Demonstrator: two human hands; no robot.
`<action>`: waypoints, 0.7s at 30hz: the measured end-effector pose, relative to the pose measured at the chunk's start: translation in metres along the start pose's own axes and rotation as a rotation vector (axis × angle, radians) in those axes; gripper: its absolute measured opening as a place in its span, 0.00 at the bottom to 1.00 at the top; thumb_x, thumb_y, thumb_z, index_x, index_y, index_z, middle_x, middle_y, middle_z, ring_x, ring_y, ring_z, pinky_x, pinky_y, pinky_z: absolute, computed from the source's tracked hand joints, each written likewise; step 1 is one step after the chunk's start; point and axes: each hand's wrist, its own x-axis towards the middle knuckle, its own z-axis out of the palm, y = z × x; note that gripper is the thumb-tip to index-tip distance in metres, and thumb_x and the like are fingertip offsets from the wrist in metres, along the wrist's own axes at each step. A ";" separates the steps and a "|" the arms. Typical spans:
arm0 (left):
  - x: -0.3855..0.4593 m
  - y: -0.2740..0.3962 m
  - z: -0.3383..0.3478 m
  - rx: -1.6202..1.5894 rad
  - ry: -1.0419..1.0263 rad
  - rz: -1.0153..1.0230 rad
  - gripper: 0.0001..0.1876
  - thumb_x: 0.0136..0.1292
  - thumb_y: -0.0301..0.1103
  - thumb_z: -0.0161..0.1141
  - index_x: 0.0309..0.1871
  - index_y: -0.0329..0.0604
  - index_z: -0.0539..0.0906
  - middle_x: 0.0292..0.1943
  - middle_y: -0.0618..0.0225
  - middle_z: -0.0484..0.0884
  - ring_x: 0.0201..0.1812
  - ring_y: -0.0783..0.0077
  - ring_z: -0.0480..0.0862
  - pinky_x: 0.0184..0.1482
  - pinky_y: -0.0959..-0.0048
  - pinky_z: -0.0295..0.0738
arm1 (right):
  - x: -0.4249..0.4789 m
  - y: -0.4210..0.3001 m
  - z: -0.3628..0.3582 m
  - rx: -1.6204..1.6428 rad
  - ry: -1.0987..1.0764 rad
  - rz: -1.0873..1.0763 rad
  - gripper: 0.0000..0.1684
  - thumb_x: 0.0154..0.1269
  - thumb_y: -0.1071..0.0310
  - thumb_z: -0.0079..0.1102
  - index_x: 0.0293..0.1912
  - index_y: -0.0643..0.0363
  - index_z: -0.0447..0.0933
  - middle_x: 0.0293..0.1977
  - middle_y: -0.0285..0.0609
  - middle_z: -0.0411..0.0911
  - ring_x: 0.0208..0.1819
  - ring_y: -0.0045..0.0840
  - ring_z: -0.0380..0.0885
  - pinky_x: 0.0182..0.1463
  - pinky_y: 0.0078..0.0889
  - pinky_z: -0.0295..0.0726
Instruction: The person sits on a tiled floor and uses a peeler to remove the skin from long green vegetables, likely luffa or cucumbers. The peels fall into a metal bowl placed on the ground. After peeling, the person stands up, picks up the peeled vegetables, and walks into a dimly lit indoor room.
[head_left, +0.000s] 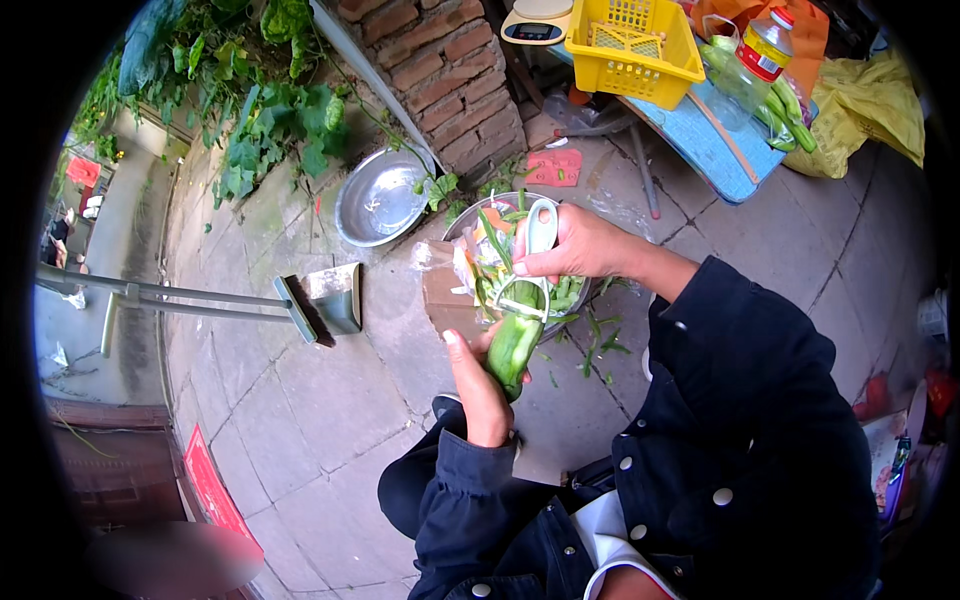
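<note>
My left hand holds a partly peeled green vegetable, possibly a cucumber or gourd, by its lower end; pale flesh shows along one side. In my right hand is a vegetable peeler with a light, looped handle, and its blade frame lies across the upper part of the vegetable. Beneath both hands, a round metal basin on the paving holds green peelings, plastic wrappers and other scraps. Peel strips lie scattered on the ground beside the basin.
An empty metal basin stands by a brick pillar. A long-handled dustpan lies left. At upper right, a blue table bears a yellow plastic basket, a kitchen scale, a plastic bottle and bagged green vegetables.
</note>
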 end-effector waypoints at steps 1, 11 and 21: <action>0.003 -0.003 -0.004 0.003 0.010 -0.019 0.46 0.73 0.68 0.30 0.53 0.25 0.81 0.32 0.58 0.84 0.22 0.70 0.78 0.24 0.73 0.72 | 0.001 -0.001 -0.002 -0.003 -0.017 0.034 0.07 0.63 0.68 0.67 0.36 0.60 0.80 0.25 0.31 0.78 0.23 0.12 0.74 0.28 0.18 0.75; -0.004 0.020 -0.022 -0.103 -0.083 0.155 0.35 0.75 0.60 0.44 0.51 0.27 0.79 0.27 0.61 0.82 0.19 0.72 0.77 0.24 0.76 0.71 | 0.001 0.040 -0.069 -0.174 0.328 0.107 0.11 0.64 0.62 0.69 0.37 0.59 0.80 0.26 0.29 0.77 0.23 0.10 0.73 0.25 0.17 0.69; 0.000 0.012 -0.019 0.085 -0.168 0.053 0.36 0.73 0.63 0.47 0.58 0.31 0.78 0.37 0.67 0.83 0.27 0.78 0.78 0.31 0.80 0.71 | -0.002 -0.012 -0.006 -0.117 0.227 -0.178 0.09 0.66 0.64 0.67 0.37 0.58 0.78 0.28 0.29 0.77 0.30 0.11 0.74 0.34 0.18 0.72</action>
